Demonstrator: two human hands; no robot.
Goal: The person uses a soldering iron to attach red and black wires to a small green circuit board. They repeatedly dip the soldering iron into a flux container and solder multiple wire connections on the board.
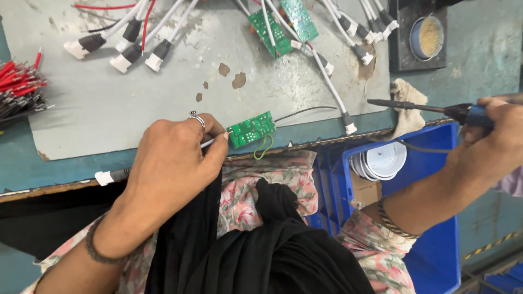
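Observation:
My left hand [171,163] pinches the left edge of a small green circuit board [251,129] at the front edge of the bench, with a white cable under the fingers. A thin green wire loop [263,149] and a dark wire hang off the board. My right hand [493,139] grips a soldering iron [419,106] by its blue handle. The iron's dark tip points left, in the air, well to the right of the board.
A worn grey mat [163,92] covers the bench. Several white cables with black plugs [133,51], two more green boards [283,27], red-tipped wires [19,87], a tip-cleaner pot [426,37] and a rag [408,106] lie there. A blue crate [430,163] holds white round parts [381,161].

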